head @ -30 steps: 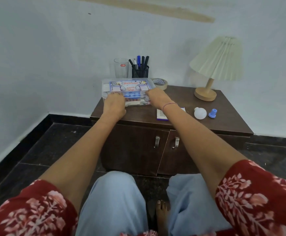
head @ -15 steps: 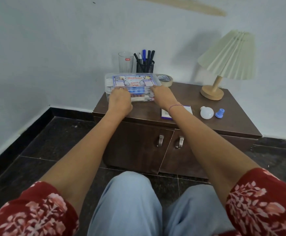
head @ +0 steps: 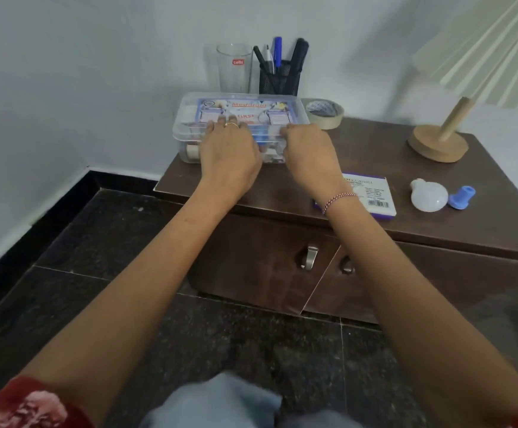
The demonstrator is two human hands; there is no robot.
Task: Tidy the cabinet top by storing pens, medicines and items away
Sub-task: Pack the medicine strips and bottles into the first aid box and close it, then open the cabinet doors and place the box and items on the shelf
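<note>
A clear plastic first-aid box with a blue printed lid stands at the back left of the dark wooden cabinet top. My left hand and my right hand both press on its front edge, fingers curled over the lid rim. Behind the box a black mesh holder carries several pens. A white and purple medicine carton lies flat near the front edge, partly under my right wrist.
A clear glass tumbler stands beside the pen holder. A tape roll sits right of the box. A white bulb, a blue cap and a lamp base occupy the right side. Two cabinet doors with metal handles are closed.
My view has come closer to the cabinet and tilted down. Both hands stay on the front of the first-aid box, which has hardly moved.
</note>
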